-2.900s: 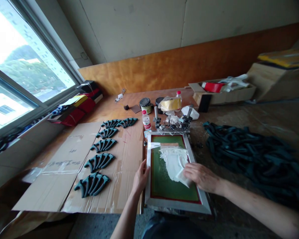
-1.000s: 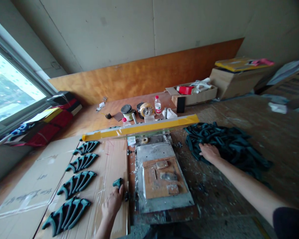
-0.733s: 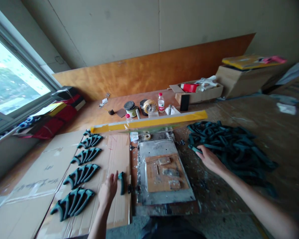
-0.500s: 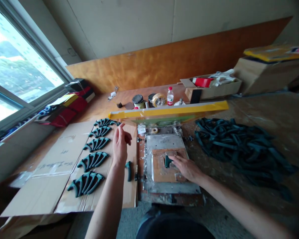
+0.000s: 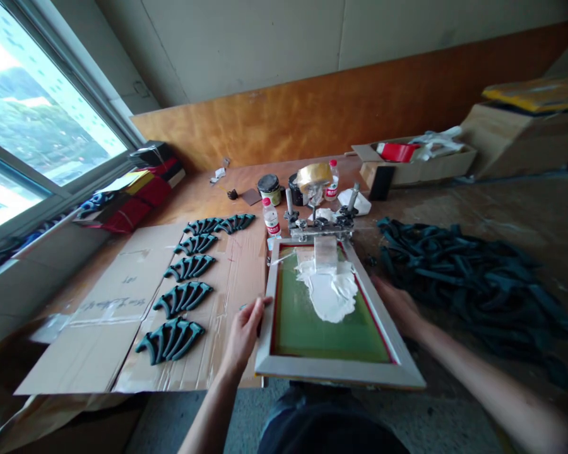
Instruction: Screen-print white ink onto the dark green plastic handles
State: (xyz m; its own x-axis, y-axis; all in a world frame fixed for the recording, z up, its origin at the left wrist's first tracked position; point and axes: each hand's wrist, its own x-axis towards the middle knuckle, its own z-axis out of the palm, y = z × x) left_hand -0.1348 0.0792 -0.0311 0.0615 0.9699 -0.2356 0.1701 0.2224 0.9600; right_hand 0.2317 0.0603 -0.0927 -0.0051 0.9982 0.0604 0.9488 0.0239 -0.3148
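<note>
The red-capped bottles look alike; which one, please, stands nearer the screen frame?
The left bottle, by the far left corner of the screen frame; the right bottle is farther back, beside the yellow roll.

Green mesh [image 5: 331, 340], white paste [image 5: 334, 302]

Frame [image 5: 336, 371]: we see smooth, dull bars that look metal.
Paste [image 5: 334, 301] within the frame: we see a creamy, wrinkled surface.
Sheet [image 5: 236, 271] left of the frame: we see matt, creased cardboard.
Panel [image 5: 274, 116] behind the frame: we see wood, slightly glossy.
</note>
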